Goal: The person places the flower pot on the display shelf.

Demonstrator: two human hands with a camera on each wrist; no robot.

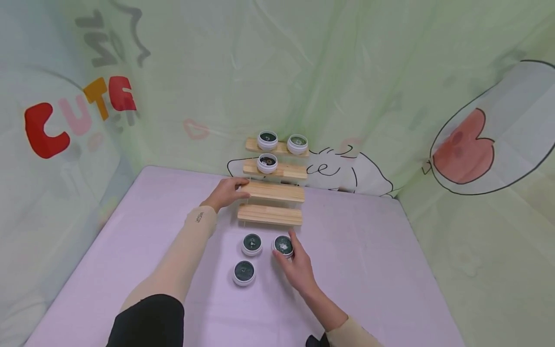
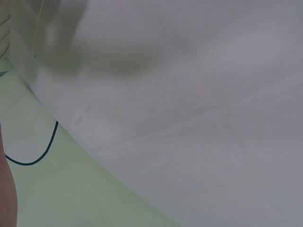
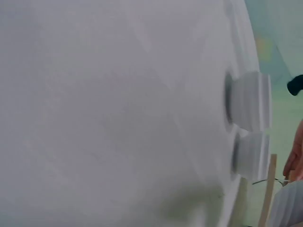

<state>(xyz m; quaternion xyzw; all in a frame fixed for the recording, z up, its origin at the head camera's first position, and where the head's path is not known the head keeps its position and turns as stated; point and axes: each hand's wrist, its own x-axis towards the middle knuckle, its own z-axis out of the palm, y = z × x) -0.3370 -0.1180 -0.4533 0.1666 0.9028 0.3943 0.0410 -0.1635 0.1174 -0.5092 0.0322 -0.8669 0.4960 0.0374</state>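
White jar (image 1: 283,245), head view: right hand (image 1: 300,267) pinches it between thumb and fingers, in front of the wooden tiered stand (image 1: 270,215); probably light, stiff, slick-sided, best taken round its sides
Stand, head view: left hand (image 1: 226,193) pinches one shelf's left end
Tablecloth (image 2: 189,165), left wrist: mostly fabric; finger hold cannot be told
Other jars (image 3: 251,101), right wrist: two standing side by side

Rack boards (image 1: 274,192) smooth wood; pots (image 3: 251,101) plastic-looking, matt; tablecloth (image 1: 368,250) creased fabric; curtain (image 1: 277,72) thin, plastic-looking.
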